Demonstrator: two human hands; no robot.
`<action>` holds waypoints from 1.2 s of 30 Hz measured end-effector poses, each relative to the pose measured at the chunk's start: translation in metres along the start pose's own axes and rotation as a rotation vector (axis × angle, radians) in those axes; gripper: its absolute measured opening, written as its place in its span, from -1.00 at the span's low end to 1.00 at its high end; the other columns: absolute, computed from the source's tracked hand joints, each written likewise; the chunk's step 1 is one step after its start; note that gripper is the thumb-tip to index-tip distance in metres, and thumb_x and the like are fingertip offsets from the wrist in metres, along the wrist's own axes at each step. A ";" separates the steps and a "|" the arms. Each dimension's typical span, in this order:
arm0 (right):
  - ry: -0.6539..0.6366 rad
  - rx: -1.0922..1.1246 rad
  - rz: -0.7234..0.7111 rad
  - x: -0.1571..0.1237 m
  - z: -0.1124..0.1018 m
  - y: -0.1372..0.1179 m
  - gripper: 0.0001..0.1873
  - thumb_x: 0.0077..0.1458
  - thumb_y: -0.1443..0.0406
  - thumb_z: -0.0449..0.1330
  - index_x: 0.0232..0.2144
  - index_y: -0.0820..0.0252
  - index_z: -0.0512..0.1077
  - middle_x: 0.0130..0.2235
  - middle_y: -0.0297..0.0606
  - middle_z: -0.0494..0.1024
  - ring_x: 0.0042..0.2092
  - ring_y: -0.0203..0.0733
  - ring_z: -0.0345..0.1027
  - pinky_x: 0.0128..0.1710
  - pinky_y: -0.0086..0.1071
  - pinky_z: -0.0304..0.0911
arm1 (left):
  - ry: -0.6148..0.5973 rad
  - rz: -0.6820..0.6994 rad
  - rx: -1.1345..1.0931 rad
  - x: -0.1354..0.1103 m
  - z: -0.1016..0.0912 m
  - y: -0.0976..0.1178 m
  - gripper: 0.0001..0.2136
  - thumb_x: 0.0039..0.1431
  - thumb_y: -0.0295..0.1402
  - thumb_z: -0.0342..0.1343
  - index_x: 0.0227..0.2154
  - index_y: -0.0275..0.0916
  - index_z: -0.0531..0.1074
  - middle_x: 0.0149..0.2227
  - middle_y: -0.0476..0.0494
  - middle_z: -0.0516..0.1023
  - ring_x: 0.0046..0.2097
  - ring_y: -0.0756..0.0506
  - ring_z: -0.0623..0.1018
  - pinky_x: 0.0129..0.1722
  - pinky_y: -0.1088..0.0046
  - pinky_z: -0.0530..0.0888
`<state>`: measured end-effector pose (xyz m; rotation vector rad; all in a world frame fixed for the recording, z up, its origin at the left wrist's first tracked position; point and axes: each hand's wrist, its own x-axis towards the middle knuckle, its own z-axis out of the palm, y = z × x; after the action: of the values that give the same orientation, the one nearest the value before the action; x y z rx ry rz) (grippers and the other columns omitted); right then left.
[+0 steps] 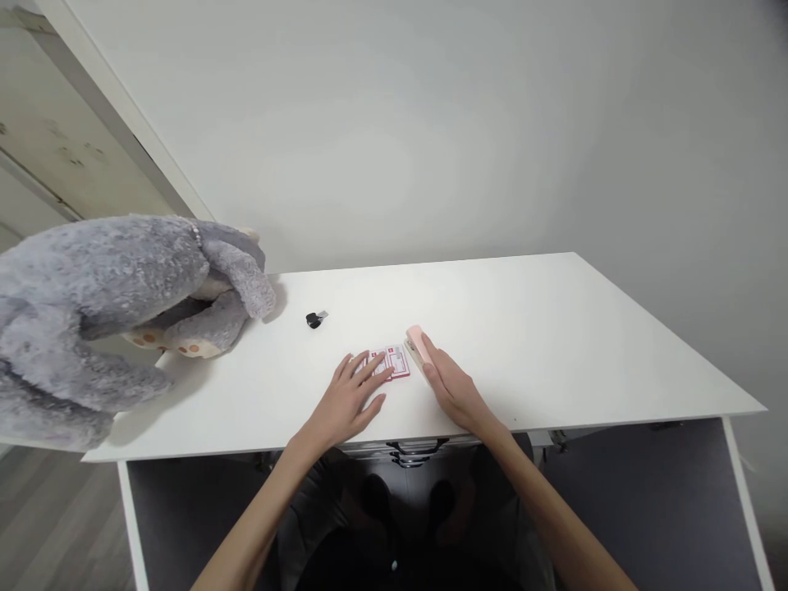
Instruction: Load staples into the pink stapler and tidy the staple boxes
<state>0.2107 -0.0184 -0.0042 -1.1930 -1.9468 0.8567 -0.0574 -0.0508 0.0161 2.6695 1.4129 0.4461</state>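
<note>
Red-and-white printed paper cards lie flat near the middle of the white desk. Over their left part rests my left hand, fingers spread, partly hiding the print; how many cards there are I cannot tell. Just to the right of the cards is a pink and cream stapler, its front end pointing away from me. My right hand is wrapped round the stapler's rear part. The stapler's front end sits beside the cards' right edge.
A small black object with a metal tip lies farther back on the desk. Large grey plush toys lean over the left end. A pale wall stands behind the desk. Drawer handles show under the front edge.
</note>
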 end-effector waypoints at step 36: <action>0.097 0.150 0.049 -0.003 -0.001 0.012 -0.40 0.51 0.03 -0.13 0.47 0.03 0.17 0.12 -0.09 0.45 0.18 -0.01 0.40 0.30 -0.04 0.28 | 0.154 -0.201 -0.369 0.015 -0.014 0.004 -0.31 0.42 -0.09 0.15 0.50 0.10 0.02 0.25 -0.29 0.42 0.25 -0.29 0.38 0.22 0.01 0.47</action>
<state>0.2179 -0.0163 -0.0145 -1.1753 -1.7505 0.9348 -0.0503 -0.0416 0.0333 2.2197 1.4516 0.8160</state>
